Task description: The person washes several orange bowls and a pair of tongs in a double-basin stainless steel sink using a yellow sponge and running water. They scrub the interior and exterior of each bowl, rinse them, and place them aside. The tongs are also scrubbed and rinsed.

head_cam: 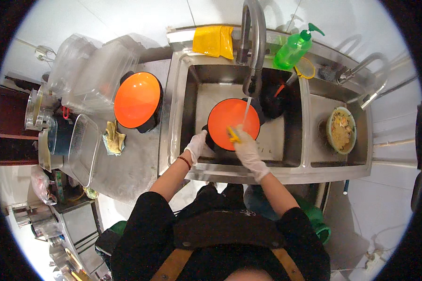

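Note:
An orange, black-rimmed pan (227, 117) with side handles is held tilted in the larger basin of a steel sink (292, 151). My left hand (197, 145), in a pale disposable glove, grips its black handle on the left. My gloved right hand (248, 149) presses a yellow sponge or scouring pad (233, 135) to the pan's inner face; the fingers partly hide it. From the steel faucet (256, 52) a stream of water (247, 110) falls onto the pan beside my right hand. A dark object (270, 103) with an orange-red part lies behind the pan, its shape unclear.
Left of the sink, another orange pan (138, 100), a folded cloth (114, 138), a wire-mesh basket (84, 151) and clear plastic containers (95, 77) crowd the counter. A green pump bottle (293, 49) and yellow cloth (212, 41) line the back ledge. The right basin holds a bowl of food scraps (341, 130).

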A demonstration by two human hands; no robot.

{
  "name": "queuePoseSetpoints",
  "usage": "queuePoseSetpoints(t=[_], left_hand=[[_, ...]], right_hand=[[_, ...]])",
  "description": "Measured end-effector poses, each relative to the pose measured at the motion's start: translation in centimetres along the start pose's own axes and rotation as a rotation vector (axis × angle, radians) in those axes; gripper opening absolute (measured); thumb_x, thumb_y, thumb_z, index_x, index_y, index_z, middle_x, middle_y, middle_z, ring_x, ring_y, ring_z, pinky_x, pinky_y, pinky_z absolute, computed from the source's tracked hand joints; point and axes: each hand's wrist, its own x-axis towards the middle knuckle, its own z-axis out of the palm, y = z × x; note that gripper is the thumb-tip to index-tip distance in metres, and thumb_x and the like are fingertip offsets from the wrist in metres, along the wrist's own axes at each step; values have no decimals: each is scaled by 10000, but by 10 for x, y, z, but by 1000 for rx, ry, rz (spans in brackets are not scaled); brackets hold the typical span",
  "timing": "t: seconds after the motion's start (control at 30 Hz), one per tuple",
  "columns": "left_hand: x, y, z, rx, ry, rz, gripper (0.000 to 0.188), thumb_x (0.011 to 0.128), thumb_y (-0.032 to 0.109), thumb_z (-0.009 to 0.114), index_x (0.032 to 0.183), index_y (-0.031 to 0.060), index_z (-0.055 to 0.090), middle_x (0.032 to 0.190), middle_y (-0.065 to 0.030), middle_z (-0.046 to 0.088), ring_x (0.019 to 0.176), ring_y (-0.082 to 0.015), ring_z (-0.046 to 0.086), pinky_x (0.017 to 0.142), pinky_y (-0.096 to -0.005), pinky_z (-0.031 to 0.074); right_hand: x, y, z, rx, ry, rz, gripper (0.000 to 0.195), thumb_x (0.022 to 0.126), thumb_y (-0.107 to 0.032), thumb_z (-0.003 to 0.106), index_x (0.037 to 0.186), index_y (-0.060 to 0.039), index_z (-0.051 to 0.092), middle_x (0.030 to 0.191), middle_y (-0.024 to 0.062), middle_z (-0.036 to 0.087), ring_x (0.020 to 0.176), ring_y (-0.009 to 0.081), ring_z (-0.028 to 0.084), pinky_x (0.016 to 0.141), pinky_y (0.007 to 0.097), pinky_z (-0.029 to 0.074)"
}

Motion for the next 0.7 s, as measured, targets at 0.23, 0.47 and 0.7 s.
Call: queuePoseSetpoints(t=[0.23,0.47,0.7], left_hand=[[-11,8,7,-1699,-182,-316,854,784,693,282,1223,-30,404,1210,-201,475,1146,-323,426,1011,-394,293],[-5,-4,5,-1661,-403,-281,790,803,609,378,1225,-59,385,1296,-191,381,1172,-323,389,992,-417,287],[2,36,32,-725,184,-147,298,747,253,633,778,-42,612,699,-125,616,640,-186,556,580,-358,440]], right_hand=[[21,-21,86,-239,-406,-238,279,798,-126,491,1073,-83,514,1048,180,532,949,357,536,806,415,440],[13,-22,2,-509,-696,-265,264,843,-193,453,1077,-102,534,974,140,579,943,310,563,763,392,474],[40,28,25,-711,-342,141,217,828,-160,449,999,-36,501,858,181,567,829,330,571,720,436,461]])
